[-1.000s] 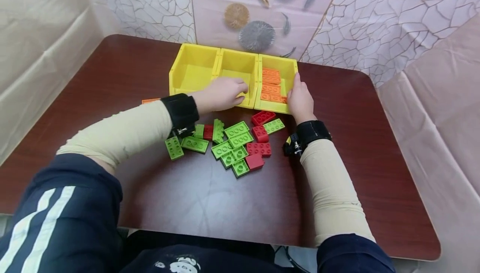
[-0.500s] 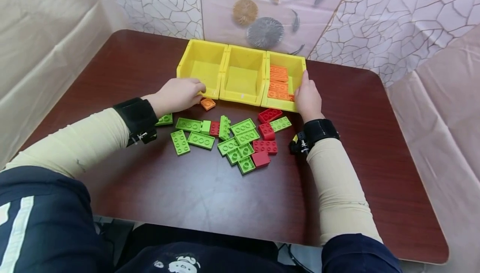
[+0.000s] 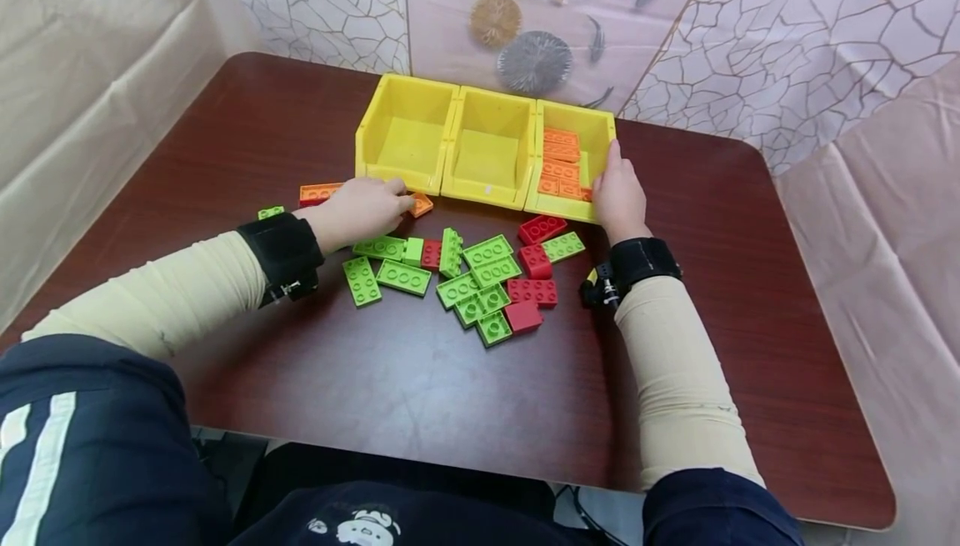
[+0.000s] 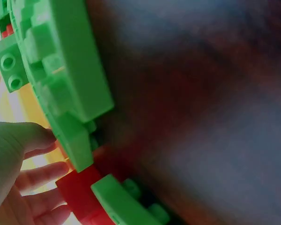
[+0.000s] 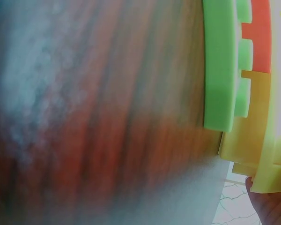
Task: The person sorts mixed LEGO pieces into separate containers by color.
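Three yellow plastic bins [image 3: 487, 146] stand joined in a row at the far side of the dark red-brown tabletop [image 3: 420, 396], long axis running left to right, open tops up and low front lips toward the person. Only the right-hand bin [image 3: 596, 133] has anything in it: flat orange studded bricks [image 3: 561, 164] laid in a column from front to back. The middle and left bins show bare yellow floors, so as I judge it the orange sorting is nearly finished, while the green and red have not begun.

Next in size is the loose pile of green and red studded bricks [image 3: 480, 279] just in front of the bins, most lying flat with studs up, one green piece standing on edge.

Two orange bricks remain outside. One long orange plate [image 3: 321, 192] lies left of the left bin, long axis roughly parallel to the row. The other, a small square orange brick [image 3: 420, 204], lies studs up, just in front of the left bin's lip and turned slightly askew.

On that small brick the left hand [image 3: 360, 211] rests, fingers curled, fingertips at its near edge; whether the grip has pinched it I cannot tell. The right hand [image 3: 618, 196] lies against the right bin's outer wall, fingers straight and together, thumb at its front corner, steadying it.
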`<state>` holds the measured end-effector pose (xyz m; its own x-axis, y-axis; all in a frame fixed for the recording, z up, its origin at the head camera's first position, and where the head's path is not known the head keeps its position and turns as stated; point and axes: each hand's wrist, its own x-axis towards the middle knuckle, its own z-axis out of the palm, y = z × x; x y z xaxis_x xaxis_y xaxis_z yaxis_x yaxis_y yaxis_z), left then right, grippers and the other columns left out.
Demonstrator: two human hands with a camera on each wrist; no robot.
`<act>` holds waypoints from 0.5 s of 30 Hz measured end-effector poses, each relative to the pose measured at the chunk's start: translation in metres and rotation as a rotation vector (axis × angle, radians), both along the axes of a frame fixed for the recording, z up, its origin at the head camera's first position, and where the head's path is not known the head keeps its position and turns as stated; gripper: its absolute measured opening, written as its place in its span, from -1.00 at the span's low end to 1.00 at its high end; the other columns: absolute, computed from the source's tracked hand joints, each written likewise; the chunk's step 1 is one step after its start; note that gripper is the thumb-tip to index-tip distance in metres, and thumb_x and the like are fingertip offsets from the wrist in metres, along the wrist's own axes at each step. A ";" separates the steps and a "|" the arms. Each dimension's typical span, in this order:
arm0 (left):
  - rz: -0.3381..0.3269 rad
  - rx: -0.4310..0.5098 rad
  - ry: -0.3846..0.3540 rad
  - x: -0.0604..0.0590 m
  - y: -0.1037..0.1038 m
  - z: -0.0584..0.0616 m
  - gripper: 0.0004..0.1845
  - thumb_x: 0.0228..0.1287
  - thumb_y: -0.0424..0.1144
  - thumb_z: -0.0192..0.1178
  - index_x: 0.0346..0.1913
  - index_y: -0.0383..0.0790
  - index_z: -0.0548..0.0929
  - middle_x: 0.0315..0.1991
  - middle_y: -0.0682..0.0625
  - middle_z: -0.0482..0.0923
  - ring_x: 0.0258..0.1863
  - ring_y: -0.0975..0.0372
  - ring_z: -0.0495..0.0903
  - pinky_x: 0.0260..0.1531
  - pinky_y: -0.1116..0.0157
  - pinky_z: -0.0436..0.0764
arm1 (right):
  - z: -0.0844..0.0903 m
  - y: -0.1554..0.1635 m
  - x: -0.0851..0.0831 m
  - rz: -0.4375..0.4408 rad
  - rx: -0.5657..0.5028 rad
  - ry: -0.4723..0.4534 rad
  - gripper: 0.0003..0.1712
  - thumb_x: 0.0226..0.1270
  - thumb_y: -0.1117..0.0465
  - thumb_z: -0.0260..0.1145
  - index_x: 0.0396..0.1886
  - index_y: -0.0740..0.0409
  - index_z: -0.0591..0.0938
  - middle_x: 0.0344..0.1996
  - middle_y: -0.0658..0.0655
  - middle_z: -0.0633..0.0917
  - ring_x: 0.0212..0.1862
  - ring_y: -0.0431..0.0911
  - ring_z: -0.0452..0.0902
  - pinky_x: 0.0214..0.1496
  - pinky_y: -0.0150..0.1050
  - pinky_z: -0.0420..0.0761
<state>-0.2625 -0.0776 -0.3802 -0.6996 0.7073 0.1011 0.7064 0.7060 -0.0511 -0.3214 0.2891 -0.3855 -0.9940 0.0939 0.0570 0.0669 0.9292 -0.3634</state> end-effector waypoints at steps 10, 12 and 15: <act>-0.016 -0.055 -0.083 0.013 0.006 0.005 -0.92 0.18 -0.36 0.20 -0.27 -0.19 0.65 -0.34 -0.09 0.45 -0.49 0.11 0.45 -0.46 0.22 0.48 | 0.001 0.001 -0.001 -0.003 0.000 -0.006 -0.30 0.46 0.23 -0.15 0.49 0.09 -0.20 0.19 0.36 0.34 0.03 0.20 0.39 0.05 0.07 0.40; -0.024 -0.041 -0.089 0.014 0.008 0.005 -0.92 0.15 -0.40 0.20 -0.30 -0.19 0.65 -0.35 -0.08 0.44 -0.50 0.12 0.44 -0.47 0.23 0.47 | 0.001 0.001 -0.001 -0.002 -0.003 -0.009 -0.30 0.46 0.23 -0.16 0.49 0.08 -0.21 0.20 0.36 0.33 0.05 0.20 0.38 0.05 0.08 0.40; -0.024 -0.021 -0.106 0.015 0.009 0.004 -0.91 0.14 -0.41 0.21 -0.32 -0.18 0.66 -0.39 -0.06 0.42 -0.49 0.13 0.42 -0.48 0.24 0.45 | -0.001 0.000 -0.001 -0.002 -0.012 -0.022 -0.30 0.47 0.23 -0.17 0.49 0.07 -0.21 0.20 0.35 0.33 0.03 0.19 0.39 0.04 0.08 0.41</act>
